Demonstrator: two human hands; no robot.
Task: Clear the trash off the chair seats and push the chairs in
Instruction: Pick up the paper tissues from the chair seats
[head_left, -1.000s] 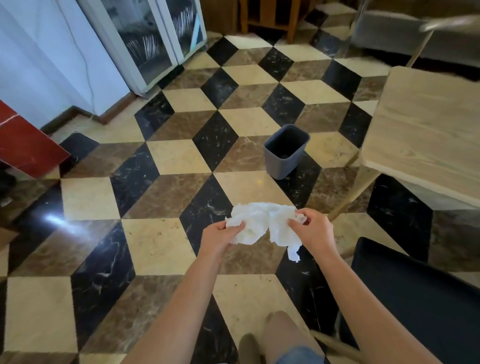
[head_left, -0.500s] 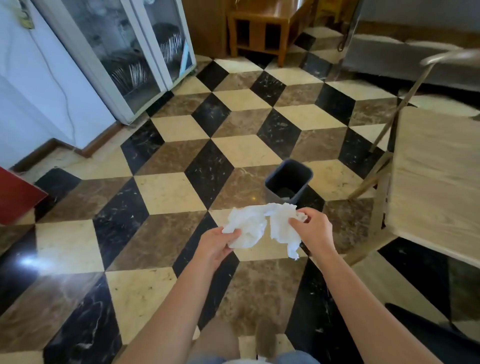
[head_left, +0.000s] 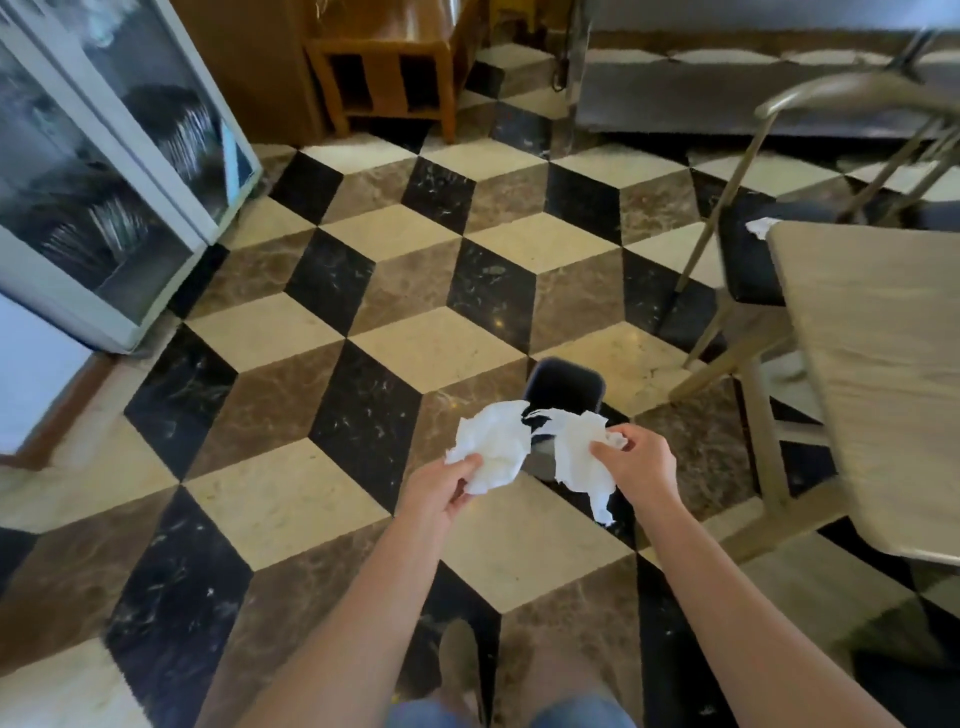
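A glass-fronted cabinet (head_left: 119, 171) stands far left. The left hand (head_left: 441, 480) and right hand (head_left: 636, 462) each pinch crumpled white tissue (head_left: 493, 447), held over the dark bin (head_left: 566, 387) on the floor. Right: the wooden surface (head_left: 878, 374), a chair (head_left: 753, 260) beyond it.

There is one view only, from a wide-angle camera worn on the person's head, tilted forward and steeply down. It looks along both bare forearms to the left hand (head_left: 441, 486) and right hand (head_left: 636, 467), which sit near, at the centre of the frame, above the knees at the bottom edge. The tiled floor (head_left: 270, 504) fills most of the picture. A cabinet (head_left: 104, 208) stands far left, a table (head_left: 878, 374) at the right edge, and lines bow outward toward the edges.
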